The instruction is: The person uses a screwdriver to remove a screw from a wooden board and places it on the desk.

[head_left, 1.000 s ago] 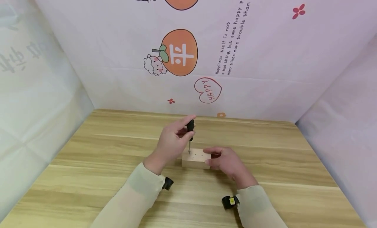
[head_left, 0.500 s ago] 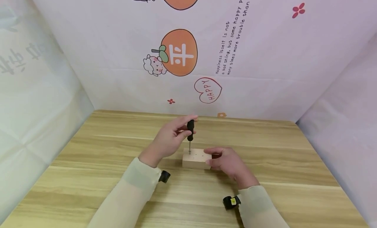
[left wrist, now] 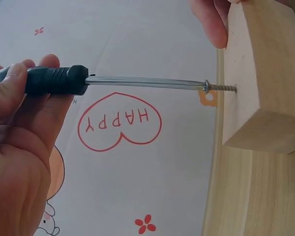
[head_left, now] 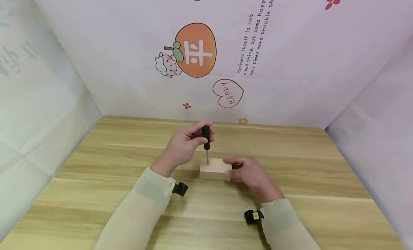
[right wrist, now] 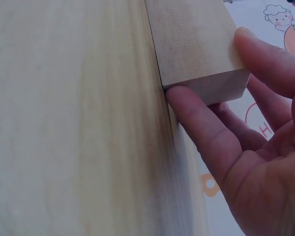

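Observation:
A pale wooden block [head_left: 214,175] lies flat on the table. A screw [left wrist: 222,88] stands in its upper face near the left end, with part of its thread showing. My left hand [head_left: 183,146] holds the black handle of a screwdriver [head_left: 206,138] between thumb and fingers. Its metal shaft [left wrist: 142,82] is near upright, and the tip meets the screw's head in the left wrist view. At the block's right end, my right hand [head_left: 251,174] grips it; in the right wrist view the thumb [right wrist: 263,56] and a finger [right wrist: 199,115] press its faces.
Several small dark marks or holes dot the block's top. The wood-grain table [head_left: 129,164] ends at a printed cloth wall [head_left: 284,103] behind, with more cloth [head_left: 45,99] at both sides. Black wrist cameras [head_left: 180,189] sit at both cuffs.
My left wrist has moved slightly left and the fingers have shifted round the handle, whose top leans slightly more left. The head view has tilted a little. The right hand keeps its grip.

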Motion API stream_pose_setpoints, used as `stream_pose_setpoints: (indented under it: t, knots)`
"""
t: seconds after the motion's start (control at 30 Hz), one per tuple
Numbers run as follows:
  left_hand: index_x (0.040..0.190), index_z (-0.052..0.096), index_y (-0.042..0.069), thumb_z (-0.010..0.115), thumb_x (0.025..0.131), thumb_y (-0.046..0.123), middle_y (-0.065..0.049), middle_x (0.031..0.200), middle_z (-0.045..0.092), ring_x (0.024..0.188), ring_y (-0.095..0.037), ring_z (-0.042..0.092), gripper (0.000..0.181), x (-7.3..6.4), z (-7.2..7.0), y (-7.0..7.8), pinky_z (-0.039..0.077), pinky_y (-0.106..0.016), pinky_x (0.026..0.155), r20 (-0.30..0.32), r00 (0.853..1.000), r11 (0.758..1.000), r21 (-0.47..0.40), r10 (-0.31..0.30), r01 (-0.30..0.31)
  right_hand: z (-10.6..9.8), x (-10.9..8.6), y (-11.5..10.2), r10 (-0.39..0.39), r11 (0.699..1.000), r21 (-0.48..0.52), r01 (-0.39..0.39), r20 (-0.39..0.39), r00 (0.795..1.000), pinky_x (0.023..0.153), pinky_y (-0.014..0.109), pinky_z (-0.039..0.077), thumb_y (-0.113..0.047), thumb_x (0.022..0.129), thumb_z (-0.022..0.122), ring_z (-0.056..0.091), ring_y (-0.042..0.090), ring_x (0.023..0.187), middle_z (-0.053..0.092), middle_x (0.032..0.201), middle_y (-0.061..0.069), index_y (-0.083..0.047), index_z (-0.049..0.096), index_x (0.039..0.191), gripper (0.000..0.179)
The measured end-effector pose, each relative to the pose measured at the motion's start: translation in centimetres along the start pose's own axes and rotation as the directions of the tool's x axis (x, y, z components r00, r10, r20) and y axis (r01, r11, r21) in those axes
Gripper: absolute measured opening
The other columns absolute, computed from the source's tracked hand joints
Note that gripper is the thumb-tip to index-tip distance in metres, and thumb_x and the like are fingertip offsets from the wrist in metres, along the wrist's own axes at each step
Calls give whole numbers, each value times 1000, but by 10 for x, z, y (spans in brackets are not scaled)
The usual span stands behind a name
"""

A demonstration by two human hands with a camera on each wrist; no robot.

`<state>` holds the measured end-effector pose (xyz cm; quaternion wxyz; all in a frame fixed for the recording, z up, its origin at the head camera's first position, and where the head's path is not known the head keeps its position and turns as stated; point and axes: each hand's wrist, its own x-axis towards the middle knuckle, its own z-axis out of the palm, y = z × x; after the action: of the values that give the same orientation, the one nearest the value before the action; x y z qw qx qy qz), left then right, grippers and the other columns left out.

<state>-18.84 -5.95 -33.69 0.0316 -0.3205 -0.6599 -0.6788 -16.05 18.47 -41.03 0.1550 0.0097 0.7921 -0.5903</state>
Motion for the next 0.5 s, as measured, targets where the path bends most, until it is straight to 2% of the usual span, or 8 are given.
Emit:
stream_pose_setpoints:
  t: [0.13, 0.3, 0.43, 0.5]
  knots:
    - [130, 64, 1, 62, 92, -10, -15, 109, 67, 94, -30, 70, 40, 1, 1, 3, 56, -41, 89, -31, 999, 1000, 4, -11, 12, -1, 1, -4, 11, 1000, 14, -11, 4, 1000, 77, 37, 59, -4, 81, 83, 62, 25, 101, 56, 133, 12, -12, 75, 119, 39]
    - [130, 67, 4, 66, 90, -10, -13, 106, 70, 91, -26, 71, 43, 0, 8, 9, 56, -35, 88, -140, 989, 997, 47, -57, 64, -1, 0, -5, 13, 1000, 7, -13, 7, 1000, 77, 37, 59, -3, 81, 82, 62, 25, 101, 54, 137, 13, -12, 75, 119, 40]
    - [127, 69, 3, 69, 86, -14, -13, 102, 70, 87, -29, 72, 45, -2, 16, 11, 58, -34, 84, -221, 975, 995, 101, -2, 25, 0, 0, -5, 9, 1000, 7, -9, 9, 1000, 77, 37, 59, -3, 81, 82, 63, 25, 100, 53, 138, 13, -12, 75, 120, 40]
    - [126, 70, 4, 71, 85, -13, -13, 100, 71, 85, -28, 72, 44, -3, 18, 11, 58, -34, 81, -234, 972, 990, 140, 27, 6, 0, 1, -4, 7, 1000, 8, -7, 10, 1000, 77, 38, 59, -3, 81, 82, 63, 25, 100, 53, 137, 13, -11, 74, 120, 40]
